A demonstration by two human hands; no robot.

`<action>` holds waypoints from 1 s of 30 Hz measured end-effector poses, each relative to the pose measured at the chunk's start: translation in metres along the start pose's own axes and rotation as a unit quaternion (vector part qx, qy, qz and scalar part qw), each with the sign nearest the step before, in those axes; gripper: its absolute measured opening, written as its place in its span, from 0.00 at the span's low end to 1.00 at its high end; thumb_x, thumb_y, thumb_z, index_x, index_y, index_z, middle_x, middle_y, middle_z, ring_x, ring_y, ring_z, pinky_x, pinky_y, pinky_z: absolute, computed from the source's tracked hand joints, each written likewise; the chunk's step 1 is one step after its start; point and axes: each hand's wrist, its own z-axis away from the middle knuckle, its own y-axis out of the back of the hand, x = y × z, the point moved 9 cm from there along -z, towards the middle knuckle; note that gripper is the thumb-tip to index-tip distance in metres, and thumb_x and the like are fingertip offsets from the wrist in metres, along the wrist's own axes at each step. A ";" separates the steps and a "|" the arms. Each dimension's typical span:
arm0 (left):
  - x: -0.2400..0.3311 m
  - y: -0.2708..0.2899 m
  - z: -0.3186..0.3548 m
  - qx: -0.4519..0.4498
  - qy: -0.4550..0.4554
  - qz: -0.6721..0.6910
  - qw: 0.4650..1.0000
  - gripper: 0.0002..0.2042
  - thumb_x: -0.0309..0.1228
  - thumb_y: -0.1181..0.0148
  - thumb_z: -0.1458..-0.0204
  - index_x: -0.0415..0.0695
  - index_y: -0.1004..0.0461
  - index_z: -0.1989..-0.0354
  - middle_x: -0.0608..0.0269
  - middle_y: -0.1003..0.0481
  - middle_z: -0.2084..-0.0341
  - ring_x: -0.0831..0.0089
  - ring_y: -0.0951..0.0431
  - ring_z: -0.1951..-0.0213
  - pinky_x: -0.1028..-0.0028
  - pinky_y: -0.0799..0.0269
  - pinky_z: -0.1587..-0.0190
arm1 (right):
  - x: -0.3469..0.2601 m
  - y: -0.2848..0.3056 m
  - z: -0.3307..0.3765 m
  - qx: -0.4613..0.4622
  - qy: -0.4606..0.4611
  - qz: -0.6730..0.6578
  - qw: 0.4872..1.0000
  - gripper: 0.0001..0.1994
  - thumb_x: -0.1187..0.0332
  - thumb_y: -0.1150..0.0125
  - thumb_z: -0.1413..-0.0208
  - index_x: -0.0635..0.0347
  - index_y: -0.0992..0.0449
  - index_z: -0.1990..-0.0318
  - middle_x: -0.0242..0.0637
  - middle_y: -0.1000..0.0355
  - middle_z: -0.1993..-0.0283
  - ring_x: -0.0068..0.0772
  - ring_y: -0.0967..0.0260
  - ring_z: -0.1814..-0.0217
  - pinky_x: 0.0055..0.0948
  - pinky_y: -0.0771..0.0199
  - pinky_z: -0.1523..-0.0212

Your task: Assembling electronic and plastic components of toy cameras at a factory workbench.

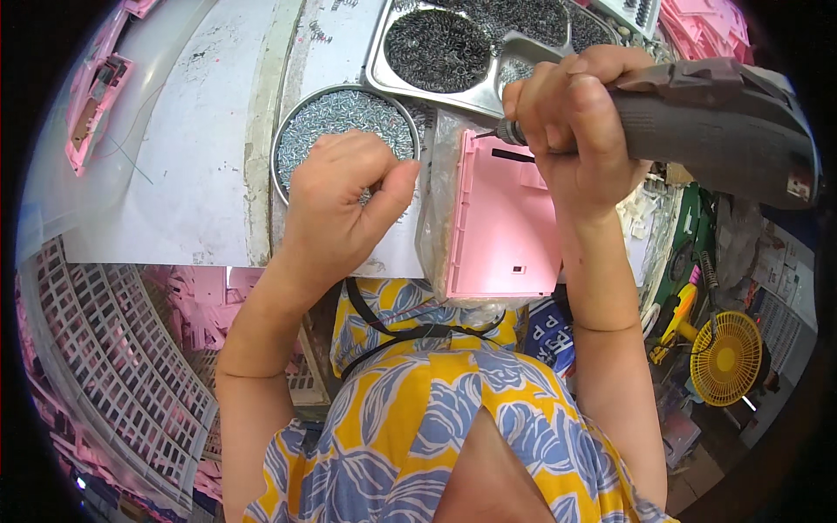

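My right hand [582,122] is wrapped round a dark grey electric screwdriver [711,131], held tilted with its bit pointing left. The bit's tip is close to the upper left corner of a pink plastic panel [501,231]; contact cannot be made out. This panel has a black strip near its top and lies on clear plastic wrap at the table's front edge. My left hand [349,192] is over a round metal bowl [276,161] of small silvery screws [349,109]. Its fingers are curled in, and whatever they may pinch is hidden.
Behind the panel stands a divided metal tray [377,61] with dark coil springs [440,50]. Pink plastic parts [706,30] are piled at the far right. A white lattice crate [113,366] stands low on the left, and a yellow fan [725,357] on the right.
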 end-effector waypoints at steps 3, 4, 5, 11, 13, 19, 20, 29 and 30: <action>-0.004 0.009 -0.003 0.051 -0.033 -0.026 0.998 0.08 0.26 0.32 0.50 0.41 0.25 0.76 0.62 0.26 0.79 0.62 0.27 0.74 0.68 0.35 0.65 | 0.007 -0.010 0.001 -0.008 -0.014 -0.006 1.000 0.05 0.74 0.47 0.37 0.57 0.35 0.58 0.29 0.43 0.81 0.23 0.45 0.82 0.34 0.34 0.74; -0.008 0.011 -0.003 0.058 -0.022 -0.002 0.998 0.07 0.26 0.32 0.50 0.41 0.24 0.76 0.62 0.25 0.78 0.63 0.26 0.74 0.68 0.35 0.65 | 0.009 -0.013 0.001 -0.013 -0.019 -0.006 1.000 0.05 0.75 0.46 0.37 0.57 0.36 0.58 0.29 0.43 0.81 0.23 0.46 0.82 0.33 0.34 0.75; -0.012 0.013 -0.003 0.065 -0.010 0.022 0.998 0.07 0.26 0.31 0.51 0.41 0.24 0.76 0.62 0.24 0.77 0.63 0.25 0.73 0.69 0.34 0.64 | 0.010 -0.013 0.002 -0.013 -0.018 0.006 1.000 0.05 0.75 0.46 0.37 0.57 0.36 0.59 0.29 0.43 0.81 0.22 0.46 0.82 0.32 0.35 0.75; -0.006 -0.010 -0.003 -0.015 0.026 0.102 0.994 0.05 0.21 0.30 0.55 0.41 0.21 0.70 0.62 0.21 0.70 0.70 0.24 0.68 0.72 0.33 0.64 | 0.009 -0.017 0.001 -0.028 -0.014 0.038 0.999 0.06 0.73 0.48 0.36 0.58 0.34 0.53 0.29 0.42 0.80 0.22 0.47 0.82 0.32 0.35 0.74; 0.007 -0.017 -0.001 -0.009 -0.027 0.019 0.999 0.06 0.22 0.30 0.56 0.43 0.20 0.69 0.64 0.21 0.70 0.70 0.24 0.67 0.71 0.35 0.62 | -0.002 -0.013 -0.001 -0.035 -0.009 0.033 0.999 0.09 0.69 0.49 0.34 0.57 0.32 0.49 0.28 0.42 0.80 0.22 0.47 0.81 0.32 0.35 0.72; 0.028 -0.030 0.000 0.051 -0.093 -0.052 0.993 0.06 0.29 0.29 0.56 0.50 0.20 0.70 0.73 0.22 0.72 0.73 0.25 0.67 0.68 0.43 0.56 | -0.058 -0.043 -0.005 -0.166 -0.029 -0.027 0.985 0.14 0.55 0.50 0.31 0.50 0.34 0.45 0.22 0.40 0.79 0.22 0.43 0.79 0.29 0.35 0.69; 0.029 -0.030 0.002 0.050 -0.091 -0.051 0.993 0.06 0.29 0.29 0.56 0.51 0.20 0.70 0.73 0.22 0.72 0.74 0.25 0.67 0.68 0.43 0.56 | -0.057 -0.048 -0.003 -0.164 -0.030 -0.021 0.986 0.14 0.55 0.49 0.31 0.50 0.34 0.46 0.23 0.40 0.79 0.21 0.43 0.79 0.29 0.35 0.69; 0.019 -0.005 0.000 0.047 -0.051 -0.172 0.983 0.07 0.33 0.29 0.56 0.51 0.20 0.69 0.71 0.24 0.66 0.69 0.26 0.60 0.61 0.44 0.52 | -0.036 -0.038 0.020 -0.068 -0.043 0.077 0.994 0.11 0.61 0.42 0.35 0.54 0.35 0.54 0.26 0.39 0.80 0.22 0.43 0.83 0.30 0.35 0.75; 0.010 0.008 -0.002 0.057 -0.028 -0.226 0.972 0.07 0.33 0.29 0.56 0.51 0.20 0.69 0.70 0.24 0.65 0.68 0.27 0.59 0.60 0.44 0.51 | -0.031 -0.035 0.023 -0.058 -0.056 0.104 0.991 0.12 0.62 0.41 0.35 0.55 0.36 0.55 0.27 0.39 0.81 0.22 0.43 0.83 0.30 0.35 0.75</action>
